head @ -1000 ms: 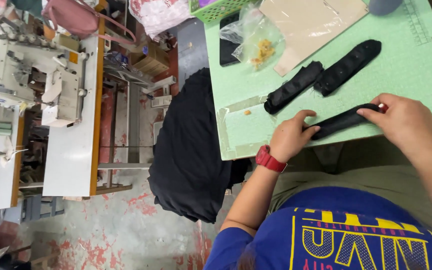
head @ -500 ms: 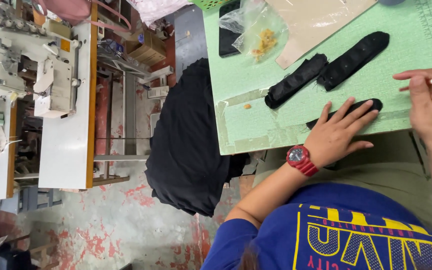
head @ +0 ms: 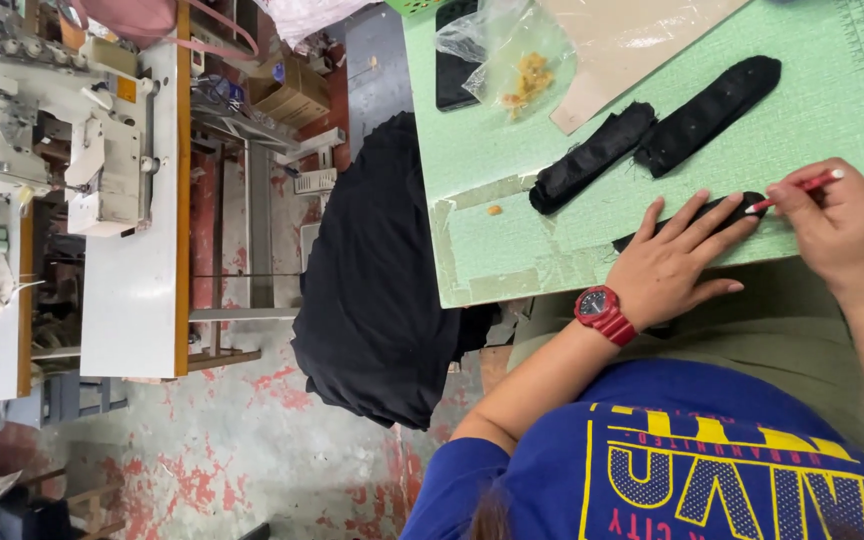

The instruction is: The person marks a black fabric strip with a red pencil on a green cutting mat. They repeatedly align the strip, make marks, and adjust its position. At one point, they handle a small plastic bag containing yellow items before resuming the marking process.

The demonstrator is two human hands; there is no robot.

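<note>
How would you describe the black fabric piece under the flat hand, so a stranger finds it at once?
Start at the green table. Three black strips lie there; take the black fabric piece nearest its front edge. Only this one is pinned under the left hand, with the right hand's red pencil at its end.

Matt black cloth strip (head: 722, 212) lies on a matt green cutting mat (head: 832, 95) beside crinkled glossy plastic bag (head: 502, 60).
</note>
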